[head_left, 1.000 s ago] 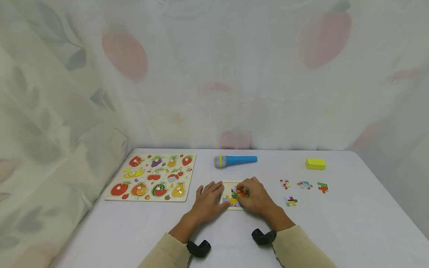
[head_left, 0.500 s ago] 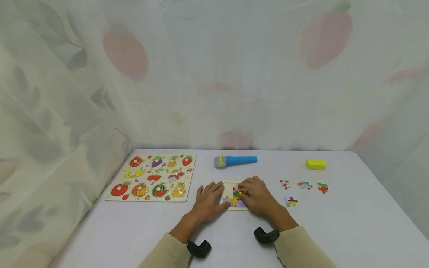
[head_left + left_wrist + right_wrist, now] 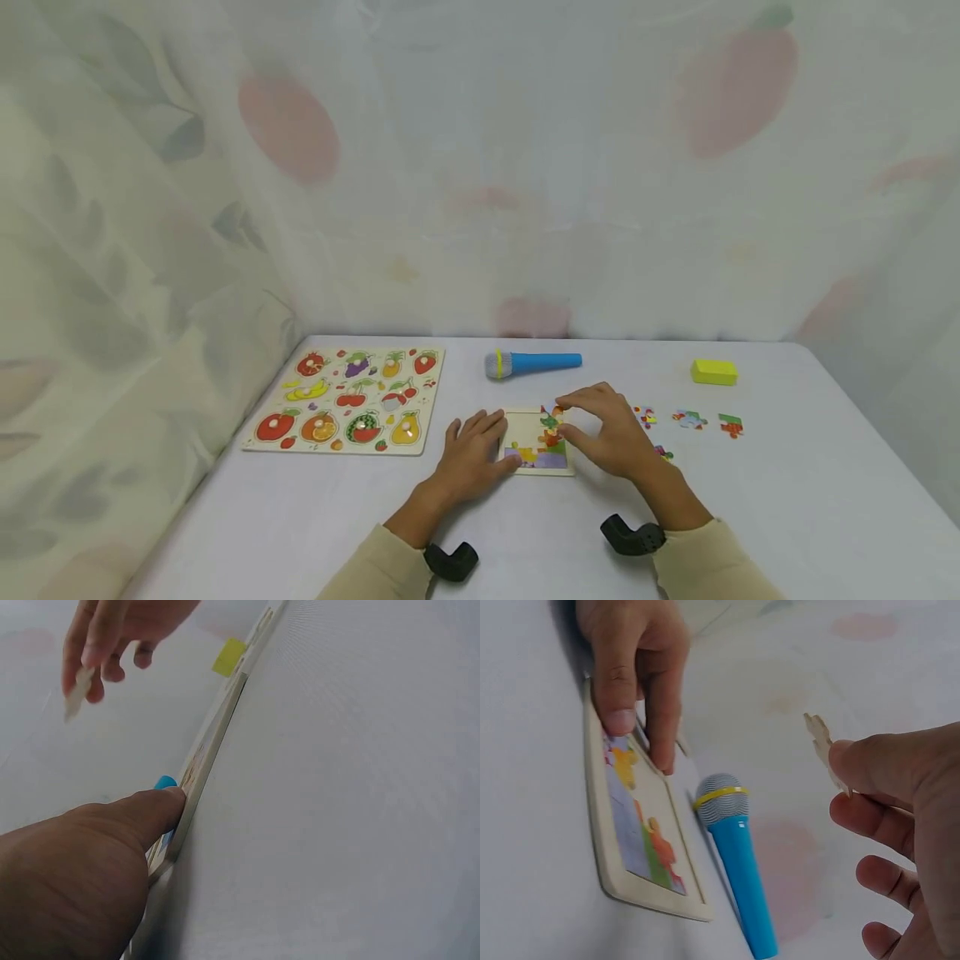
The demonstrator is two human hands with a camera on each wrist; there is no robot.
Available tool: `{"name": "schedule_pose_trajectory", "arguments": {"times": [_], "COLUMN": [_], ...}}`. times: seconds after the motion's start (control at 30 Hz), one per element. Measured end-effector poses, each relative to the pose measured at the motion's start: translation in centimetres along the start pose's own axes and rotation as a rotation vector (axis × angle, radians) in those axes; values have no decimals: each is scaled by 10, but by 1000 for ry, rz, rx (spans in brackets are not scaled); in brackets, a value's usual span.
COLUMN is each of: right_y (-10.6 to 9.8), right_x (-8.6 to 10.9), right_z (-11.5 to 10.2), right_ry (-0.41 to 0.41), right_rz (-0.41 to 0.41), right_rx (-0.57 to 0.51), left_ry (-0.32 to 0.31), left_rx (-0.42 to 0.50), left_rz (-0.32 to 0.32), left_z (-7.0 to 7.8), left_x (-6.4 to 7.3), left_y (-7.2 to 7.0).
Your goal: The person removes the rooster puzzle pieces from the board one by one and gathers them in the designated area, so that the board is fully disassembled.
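My right hand pinches a jigsaw piece between thumb and fingertips, held up over the right side of a small wooden puzzle tray. In the right wrist view only the piece's pale edge shows, and it is apart from the tray. Several pieces lie fitted along the tray's bottom and right part, and bare wood shows at its upper left. My left hand rests on the tray's left edge with fingers extended, its thumb touching the lower left corner.
Several loose jigsaw pieces lie right of the tray, some partly behind my right hand. A blue toy microphone lies behind the tray, a yellow block at back right. A fruit puzzle board lies at left.
My right hand has risen from the tray and moved right, with a piece now pinched in its fingers. My left hand keeps its place on the tray. The head view has shifted slightly.
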State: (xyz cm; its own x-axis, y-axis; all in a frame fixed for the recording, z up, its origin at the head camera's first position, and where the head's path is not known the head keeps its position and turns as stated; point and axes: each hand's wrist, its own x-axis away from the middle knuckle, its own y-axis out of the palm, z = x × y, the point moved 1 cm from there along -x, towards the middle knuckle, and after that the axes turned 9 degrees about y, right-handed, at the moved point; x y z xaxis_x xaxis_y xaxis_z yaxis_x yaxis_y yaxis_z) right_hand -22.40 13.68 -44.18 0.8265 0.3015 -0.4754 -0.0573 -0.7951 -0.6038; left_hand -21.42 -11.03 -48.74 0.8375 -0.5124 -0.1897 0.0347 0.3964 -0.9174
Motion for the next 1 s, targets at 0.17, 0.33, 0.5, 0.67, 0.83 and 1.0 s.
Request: {"name": "schedule_pose_trajectory", "arguments": {"times": [0.17,0.33,0.5,0.67,0.83,1.0], "right_y": [-20,-40,-61,-80,-95,-106], "right_x": [5,12,22,36,48,58], "right_z": [-3,-4,-6,1,13,23], "right_ry": [-28,-64,-64,-51,-18,12], "right_rz": [45,75,113,150,179,196], "right_rx": [-26,-19,-8,-2,46,85], "left_ry": [2,3,0,-3,-7,-12], "left_rx": [8,10,17,8,-4,-6], "left_rz": [4,8,5,-5,2,-1], "left_z": [0,-1,0,0,1,0], "left_x": [0,0,0,0,0,-1], "left_y": [-1,0,2,4,3,3]}}
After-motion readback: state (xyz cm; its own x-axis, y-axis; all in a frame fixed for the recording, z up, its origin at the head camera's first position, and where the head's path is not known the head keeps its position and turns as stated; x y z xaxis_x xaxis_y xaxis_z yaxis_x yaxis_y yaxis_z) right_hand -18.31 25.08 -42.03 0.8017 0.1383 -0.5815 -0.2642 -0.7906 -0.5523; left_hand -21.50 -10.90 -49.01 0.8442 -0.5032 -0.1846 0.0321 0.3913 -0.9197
